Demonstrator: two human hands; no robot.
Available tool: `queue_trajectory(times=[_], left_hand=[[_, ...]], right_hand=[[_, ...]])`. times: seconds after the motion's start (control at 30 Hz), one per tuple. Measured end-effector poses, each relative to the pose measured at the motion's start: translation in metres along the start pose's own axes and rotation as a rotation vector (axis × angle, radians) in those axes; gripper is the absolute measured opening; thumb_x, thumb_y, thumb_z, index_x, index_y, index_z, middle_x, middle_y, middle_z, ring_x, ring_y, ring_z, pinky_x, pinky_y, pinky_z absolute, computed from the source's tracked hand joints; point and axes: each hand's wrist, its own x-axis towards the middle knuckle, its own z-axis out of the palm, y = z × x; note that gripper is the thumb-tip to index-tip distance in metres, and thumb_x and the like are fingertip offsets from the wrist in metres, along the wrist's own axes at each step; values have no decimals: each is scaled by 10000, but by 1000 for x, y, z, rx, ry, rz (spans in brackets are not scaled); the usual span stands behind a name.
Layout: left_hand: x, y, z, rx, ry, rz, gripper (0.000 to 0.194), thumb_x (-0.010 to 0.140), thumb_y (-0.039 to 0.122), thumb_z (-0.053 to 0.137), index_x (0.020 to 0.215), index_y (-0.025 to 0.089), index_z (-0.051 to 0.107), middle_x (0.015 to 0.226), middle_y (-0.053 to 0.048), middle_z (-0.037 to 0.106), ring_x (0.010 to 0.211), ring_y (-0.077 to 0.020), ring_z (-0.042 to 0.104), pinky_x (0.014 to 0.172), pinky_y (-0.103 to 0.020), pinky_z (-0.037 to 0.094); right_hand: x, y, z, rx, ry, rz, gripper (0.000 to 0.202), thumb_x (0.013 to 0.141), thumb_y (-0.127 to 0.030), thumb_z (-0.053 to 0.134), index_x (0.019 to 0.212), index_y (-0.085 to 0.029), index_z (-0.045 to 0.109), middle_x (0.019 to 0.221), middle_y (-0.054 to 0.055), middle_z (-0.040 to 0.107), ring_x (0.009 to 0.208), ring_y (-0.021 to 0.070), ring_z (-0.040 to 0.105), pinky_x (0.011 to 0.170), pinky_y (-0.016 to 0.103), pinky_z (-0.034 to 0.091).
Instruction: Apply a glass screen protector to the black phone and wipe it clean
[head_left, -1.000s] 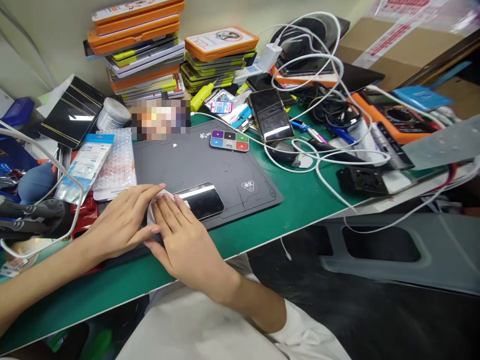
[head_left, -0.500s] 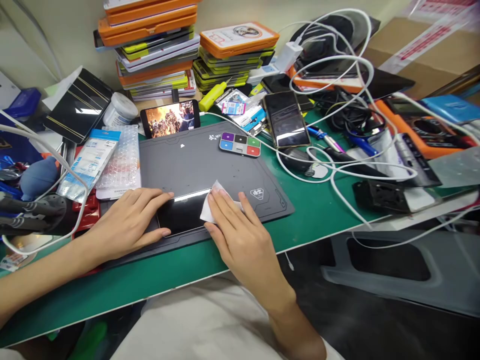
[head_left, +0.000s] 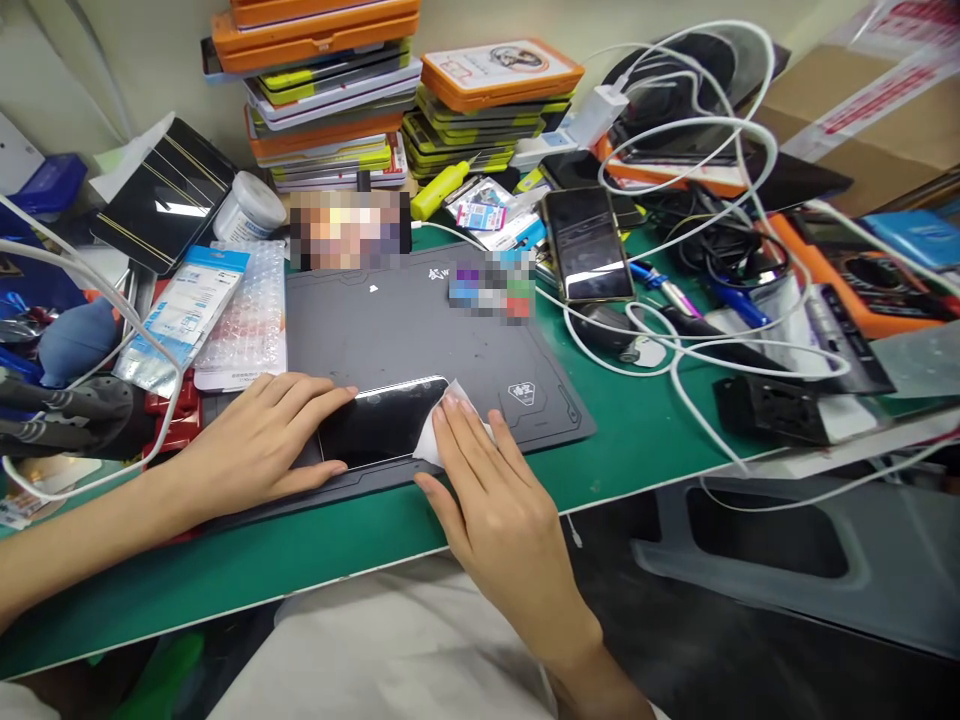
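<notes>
A black smartphone point(head_left: 382, 420) lies screen up on the dark grey work mat point(head_left: 360, 330). My left hand point(head_left: 259, 435) braces its left end, fingers at the far corner and thumb at the near one. At the right end, my right hand point(head_left: 506, 495) presses a white wipe point(head_left: 429, 440) onto the glass under its extended fingers. The wipe covers that end of the phone, and its right part is hidden beneath the fingers. My right thumb sticks out to the side, near the mat's front edge.
Behind the mat stand a propped-up phone point(head_left: 349, 230) and stacked orange cases point(head_left: 502, 75). White cables point(head_left: 720, 355), a dark phone point(head_left: 586, 245) and a multimeter point(head_left: 862, 260) crowd the right. Bubble wrap point(head_left: 247, 320) and a blue blower bulb point(head_left: 79, 345) lie left.
My right hand and the wipe have slid toward the right end of the phone, uncovering more screen. My left hand keeps its place on the phone. The camera view has shifted slightly.
</notes>
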Motion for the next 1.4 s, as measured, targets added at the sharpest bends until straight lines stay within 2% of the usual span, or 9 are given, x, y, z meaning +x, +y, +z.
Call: queue_trajectory(times=[0.2,0.5,0.7,0.8,0.97,1.07,1.27,1.33,1.4], left_hand=[[1,-1,-1,60,18,41,660,1217,615,541,1709,179,497,1475,-205,747,1350,-358,719,1129,-503,597],[2,0,1,93,20,53,663,1229,628,495,1686,148,504,1463,-212,748,1343,-361,720,1117,-506,587],[2,-2,1,54,18,37,687,1204,622,572,1721,176,503,1506,-212,738,1368,-377,707,1141,-525,584],[4,-1,1,71,25,50,670,1218,628,531,1700,164,512,1490,-211,742,1364,-369,710,1128,-510,586],[6,2,0,149,53,78,648,1247,629,419,1630,120,533,1419,-213,755,1292,-348,729,1066,-481,593],[7,3,-1,161,56,83,652,1251,625,402,1634,112,525,1410,-212,756,1280,-345,725,1053,-478,591],[9,2,-3,166,60,103,619,1252,584,429,1609,91,546,1416,-222,751,1288,-356,708,1065,-486,582],[9,1,-2,180,63,101,570,1261,529,426,1615,97,542,1413,-217,754,1278,-351,710,1060,-484,581],[9,1,-2,194,66,96,527,1266,479,426,1616,101,538,1409,-211,757,1268,-345,715,1057,-480,582]], right_hand=[[31,13,16,28,10,-28,795,1226,-332,620,1896,-98,263,1736,237,649,1616,369,672,1394,596,550],[-5,3,-9,27,-30,-4,820,1220,-322,630,1913,-148,228,1769,209,626,1650,359,636,1404,591,538],[31,13,14,24,22,-25,632,1219,-337,639,1761,-34,521,1700,243,687,1601,374,687,1397,570,548],[30,12,14,36,1,-8,675,1223,-346,629,1805,-49,462,1747,242,640,1649,370,638,1426,583,511],[-5,1,-8,62,-34,20,779,1240,-380,583,1903,-129,261,1794,211,597,1688,354,593,1428,596,505],[-8,1,-10,54,-35,7,762,1236,-410,595,1881,-108,324,1772,220,623,1673,360,612,1428,589,504],[31,11,14,59,3,2,667,1224,-453,619,1729,-22,558,1719,251,670,1640,376,648,1441,583,488],[34,10,15,64,-2,12,678,1220,-458,625,1713,5,570,1713,269,669,1643,385,644,1447,577,480],[26,7,10,75,-14,8,714,1213,-440,644,1768,-12,509,1729,258,658,1655,380,631,1453,572,473]])
